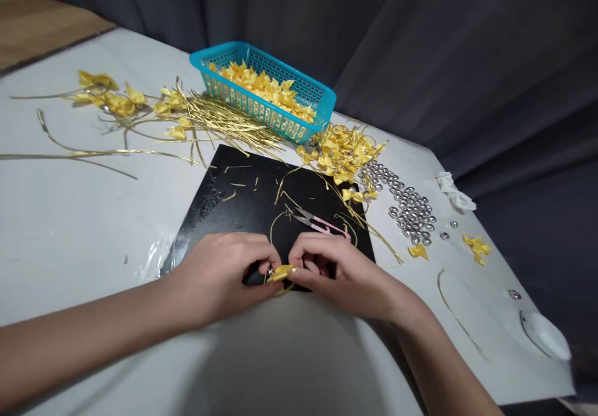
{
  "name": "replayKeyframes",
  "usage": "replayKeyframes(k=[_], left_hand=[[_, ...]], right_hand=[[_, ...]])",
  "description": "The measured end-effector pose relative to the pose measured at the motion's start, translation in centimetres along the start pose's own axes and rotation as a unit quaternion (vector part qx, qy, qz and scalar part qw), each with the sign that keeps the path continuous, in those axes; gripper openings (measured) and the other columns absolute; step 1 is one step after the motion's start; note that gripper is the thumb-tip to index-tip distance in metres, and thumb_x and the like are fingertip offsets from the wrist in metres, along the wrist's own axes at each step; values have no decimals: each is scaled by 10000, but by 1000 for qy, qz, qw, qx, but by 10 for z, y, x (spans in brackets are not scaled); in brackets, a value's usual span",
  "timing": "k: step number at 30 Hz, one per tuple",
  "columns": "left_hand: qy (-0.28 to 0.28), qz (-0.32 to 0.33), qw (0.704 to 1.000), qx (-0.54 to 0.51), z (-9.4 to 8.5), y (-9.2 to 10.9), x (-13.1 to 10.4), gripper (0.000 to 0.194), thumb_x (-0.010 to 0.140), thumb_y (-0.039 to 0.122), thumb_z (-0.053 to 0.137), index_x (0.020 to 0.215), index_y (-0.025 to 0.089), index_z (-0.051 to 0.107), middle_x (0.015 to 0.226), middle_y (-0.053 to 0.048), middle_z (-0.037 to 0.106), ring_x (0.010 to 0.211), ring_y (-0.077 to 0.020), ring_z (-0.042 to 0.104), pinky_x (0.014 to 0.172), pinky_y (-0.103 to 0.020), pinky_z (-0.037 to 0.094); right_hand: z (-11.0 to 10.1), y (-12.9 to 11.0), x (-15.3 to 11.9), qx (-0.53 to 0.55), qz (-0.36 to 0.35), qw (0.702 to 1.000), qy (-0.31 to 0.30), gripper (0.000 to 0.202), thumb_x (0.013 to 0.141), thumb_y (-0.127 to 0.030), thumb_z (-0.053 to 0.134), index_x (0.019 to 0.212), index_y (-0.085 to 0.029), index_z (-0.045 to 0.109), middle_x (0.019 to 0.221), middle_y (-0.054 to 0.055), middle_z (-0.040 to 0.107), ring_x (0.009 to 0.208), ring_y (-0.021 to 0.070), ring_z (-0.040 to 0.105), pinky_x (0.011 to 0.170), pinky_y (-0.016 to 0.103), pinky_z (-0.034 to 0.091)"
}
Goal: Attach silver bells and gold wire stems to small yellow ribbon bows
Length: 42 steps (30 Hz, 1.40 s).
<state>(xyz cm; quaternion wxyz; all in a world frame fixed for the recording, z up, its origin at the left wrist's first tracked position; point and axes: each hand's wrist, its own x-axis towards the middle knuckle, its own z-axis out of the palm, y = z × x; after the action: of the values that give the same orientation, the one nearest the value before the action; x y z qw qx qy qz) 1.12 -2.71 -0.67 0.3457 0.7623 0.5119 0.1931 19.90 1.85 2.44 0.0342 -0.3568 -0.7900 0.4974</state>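
Observation:
Between my two hands, over the near edge of a black board (247, 207), is a small yellow ribbon bow (281, 273). My left hand (228, 273) pinches its left end, where a small silver bead (270, 272) shows by the fingertips. On the other end, the thumb and fingers of my right hand (341, 273) are closed. A thin gold cord (272, 226) loops up from the bow onto the board. Just beyond my right hand lie thread snips with pink handles (322, 223), their blades pointing left. Parts of the bow are hidden by my fingers.
A teal basket (261, 114) of yellow bows stands at the back, with a bundle of gold cords (228, 120) before it. Yellow bows with cords (343, 151) are heaped to its right, near many silver beads (413, 213). A white object (545, 335) sits far right.

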Motion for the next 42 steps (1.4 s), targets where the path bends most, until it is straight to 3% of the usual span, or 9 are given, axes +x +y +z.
replayKeyframes(k=[3, 8, 12, 17, 20, 25, 32, 38, 42], left_hand=[[17, -34, 998, -58, -4, 3, 2, 103, 736, 268, 568, 739, 210, 653, 666, 18, 583, 588, -117, 484, 526, -215, 310], [69, -92, 981, -159, -8, 7, 3, 110, 721, 271, 586, 774, 183, 623, 593, 35, 524, 535, -110, 455, 485, -207, 323], [104, -106, 973, -177, -6, 5, 2, 163, 720, 221, 577, 876, 178, 597, 672, 22, 561, 574, -112, 471, 498, -204, 340], [11, -77, 962, -261, -9, 4, 4, 148, 768, 313, 564, 795, 171, 592, 677, 20, 552, 536, -91, 425, 487, -205, 326], [-15, -97, 934, -343, -12, 1, 6, 221, 738, 382, 613, 782, 173, 557, 663, 26, 518, 558, -98, 428, 503, -213, 325], [-20, -102, 881, -461, -14, -2, 5, 155, 747, 312, 639, 775, 181, 560, 688, 27, 556, 624, -95, 471, 559, -197, 354], [-52, -106, 781, -613, -19, 1, 6, 157, 777, 302, 579, 730, 157, 612, 718, -4, 572, 547, -75, 446, 557, -201, 401], [-116, -132, 840, -513, -24, 1, 10, 270, 815, 393, 521, 810, 149, 636, 743, -7, 560, 442, -50, 301, 455, -203, 367], [-101, -129, 848, -504, -27, 1, 11, 226, 780, 372, 573, 788, 153, 625, 724, 13, 524, 443, -41, 238, 433, -180, 348]], right_hand=[[-6, 2, -1, 172, 0, 985, -5, 193, 789, -306, 588, 681, -169, 506, 701, -4, 485, 619, 97, 409, 537, 221, 297], [-2, 10, 1, 405, 27, 913, -40, 320, 693, -398, 683, 623, -166, 474, 486, -83, 357, 415, 46, 273, 413, 204, 196], [5, 6, 5, 382, 86, 919, -43, 298, 784, -413, 601, 660, -153, 529, 414, -119, 275, 372, 32, 152, 375, 197, 130], [5, 0, 6, 318, 107, 942, -7, 268, 762, -411, 628, 758, -146, 588, 376, -127, 307, 346, 31, 159, 345, 196, 91], [2, 3, 5, 367, 86, 925, 42, 204, 778, -354, 623, 750, -158, 574, 397, -123, 297, 356, 32, 167, 353, 186, 129], [-2, 9, 5, 475, 79, 876, -2, 199, 804, -277, 586, 669, -150, 510, 453, -112, 264, 377, 22, 147, 376, 162, 169], [-1, 8, 6, 591, 36, 805, 13, 88, 742, -222, 549, 694, -153, 521, 660, -6, 488, 460, 58, 333, 415, 180, 311], [-5, 9, 5, 536, 33, 842, 50, 121, 729, -229, 569, 656, -155, 506, 559, -61, 320, 433, 44, 181, 407, 182, 197], [-4, 10, 4, 486, 18, 871, 75, 172, 692, -296, 624, 659, -161, 522, 488, -99, 261, 405, 38, 137, 392, 189, 163]])
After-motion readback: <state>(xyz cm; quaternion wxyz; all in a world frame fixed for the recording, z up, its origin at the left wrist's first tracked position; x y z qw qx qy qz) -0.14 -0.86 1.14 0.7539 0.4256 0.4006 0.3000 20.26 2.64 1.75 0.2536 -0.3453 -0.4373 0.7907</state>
